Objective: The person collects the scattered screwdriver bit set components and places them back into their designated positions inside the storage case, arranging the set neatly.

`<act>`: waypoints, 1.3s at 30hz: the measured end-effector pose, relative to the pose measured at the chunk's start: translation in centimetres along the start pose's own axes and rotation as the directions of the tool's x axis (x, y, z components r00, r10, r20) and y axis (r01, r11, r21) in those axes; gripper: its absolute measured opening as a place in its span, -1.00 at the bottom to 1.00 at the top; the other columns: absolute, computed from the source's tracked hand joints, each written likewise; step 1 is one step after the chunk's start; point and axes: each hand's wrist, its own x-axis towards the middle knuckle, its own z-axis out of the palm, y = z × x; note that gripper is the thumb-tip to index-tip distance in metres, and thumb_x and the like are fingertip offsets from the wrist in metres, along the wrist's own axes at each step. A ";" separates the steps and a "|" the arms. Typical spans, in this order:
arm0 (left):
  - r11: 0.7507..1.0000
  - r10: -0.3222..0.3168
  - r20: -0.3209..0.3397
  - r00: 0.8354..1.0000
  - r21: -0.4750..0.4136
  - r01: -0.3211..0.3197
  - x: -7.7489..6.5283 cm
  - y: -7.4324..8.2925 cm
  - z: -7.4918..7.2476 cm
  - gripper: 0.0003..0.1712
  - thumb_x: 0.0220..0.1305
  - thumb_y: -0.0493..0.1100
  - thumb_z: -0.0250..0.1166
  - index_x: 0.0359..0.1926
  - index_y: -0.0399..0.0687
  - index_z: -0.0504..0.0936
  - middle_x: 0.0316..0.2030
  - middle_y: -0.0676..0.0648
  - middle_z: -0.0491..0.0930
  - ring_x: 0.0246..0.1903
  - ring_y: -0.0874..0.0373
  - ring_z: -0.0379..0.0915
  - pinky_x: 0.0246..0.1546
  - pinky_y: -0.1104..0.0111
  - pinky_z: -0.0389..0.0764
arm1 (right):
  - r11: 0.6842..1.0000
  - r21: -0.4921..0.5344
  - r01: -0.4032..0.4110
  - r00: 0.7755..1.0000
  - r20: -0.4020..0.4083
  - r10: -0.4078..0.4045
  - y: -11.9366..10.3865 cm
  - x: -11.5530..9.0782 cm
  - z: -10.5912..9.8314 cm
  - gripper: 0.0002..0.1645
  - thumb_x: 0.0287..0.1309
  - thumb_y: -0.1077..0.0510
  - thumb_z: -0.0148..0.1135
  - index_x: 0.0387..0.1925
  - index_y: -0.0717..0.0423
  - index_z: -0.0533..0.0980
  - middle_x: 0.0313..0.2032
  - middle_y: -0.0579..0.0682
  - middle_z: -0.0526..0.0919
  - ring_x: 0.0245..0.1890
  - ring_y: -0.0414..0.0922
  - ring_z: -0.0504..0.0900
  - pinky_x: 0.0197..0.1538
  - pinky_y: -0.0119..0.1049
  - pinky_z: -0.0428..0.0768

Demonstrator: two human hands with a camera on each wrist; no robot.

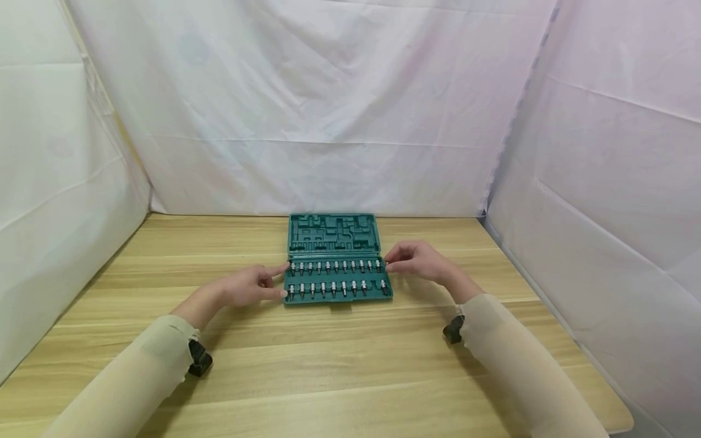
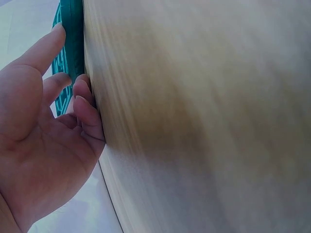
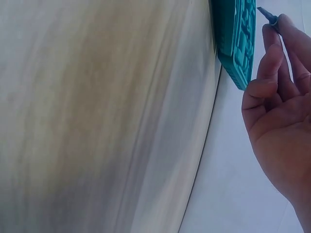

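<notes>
A green tool case (image 1: 334, 278) lies unfolded on the table, its lid (image 1: 333, 228) tipped back on the far side. Two rows of silver bit sockets (image 1: 333, 288) fill the near half, and a gap shows toward the right of the front row. My left hand (image 1: 243, 287) rests on the case's left edge with thumb and forefinger stretched out; its other fingers are bent, as the left wrist view shows. Beside the right edge, my right hand (image 1: 420, 261) pinches one bit socket (image 3: 270, 18) between thumb and fingertips, its dark tip pointing outward.
A wood-grain table (image 1: 328, 365) carries the case near its far side. White cloth walls (image 1: 328, 121) stand behind and at both sides. Each wrist wears a small black device (image 1: 199, 358).
</notes>
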 end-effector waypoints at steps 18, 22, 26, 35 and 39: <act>1.000 -0.017 -0.007 1.000 0.002 0.017 -0.1 -0.1 0.1 -0.02 0.57 0.11 0.39 0.78 0.11 0.08 -0.30 -0.07 0.51 -0.34 0.08 0.32 -0.30 0.29 0.44 | 0.995 -0.098 0.020 0.991 0.130 -0.007 -0.9 1.0 1.9 -0.78 0.40 0.04 0.53 -0.03 0.03 0.79 -0.06 -0.06 0.81 -0.08 -0.11 0.69 0.07 -0.18 0.66; 1.000 -0.013 -0.008 1.000 0.003 0.013 -0.1 0.0 0.2 -0.02 0.58 0.11 0.38 0.78 0.11 0.07 -0.31 -0.06 0.50 -0.36 0.09 0.31 -0.31 0.29 0.43 | 0.990 -0.135 0.027 0.992 0.129 -0.009 -1.1 1.2 2.2 -0.83 0.40 0.06 0.53 -0.05 -0.02 0.80 -0.08 -0.07 0.79 -0.10 -0.11 0.68 0.03 -0.17 0.64; 1.000 -0.005 -0.010 1.000 0.006 0.005 -0.1 -0.1 0.1 -0.03 0.58 0.09 0.38 0.78 0.09 0.07 -0.34 -0.04 0.49 -0.38 0.09 0.30 -0.33 0.30 0.42 | 0.987 -0.159 0.024 0.993 0.120 -0.005 -1.2 1.3 2.3 -0.84 0.41 0.07 0.51 -0.04 -0.05 0.80 -0.08 -0.07 0.79 -0.10 -0.10 0.67 0.01 -0.17 0.64; 1.000 0.011 -0.013 1.000 0.015 -0.010 0.1 -0.2 0.1 -0.02 0.58 0.10 0.38 0.78 0.06 0.08 -0.35 -0.03 0.50 -0.38 0.10 0.30 -0.33 0.30 0.42 | 0.987 -0.161 0.019 0.990 0.139 0.004 -1.1 1.5 2.4 -0.85 0.43 0.06 0.50 -0.03 -0.08 0.81 -0.05 -0.07 0.80 -0.08 -0.12 0.68 0.01 -0.19 0.64; 1.000 0.006 -0.012 1.000 0.013 -0.006 0.0 0.0 0.0 -0.02 0.58 0.10 0.38 0.78 0.07 0.08 -0.32 -0.05 0.52 -0.36 0.09 0.31 -0.31 0.29 0.43 | 0.987 -0.159 0.024 0.991 0.136 -0.002 -0.9 1.5 2.4 -0.84 0.43 0.06 0.50 -0.02 -0.09 0.82 -0.05 -0.08 0.80 -0.08 -0.12 0.68 0.02 -0.19 0.65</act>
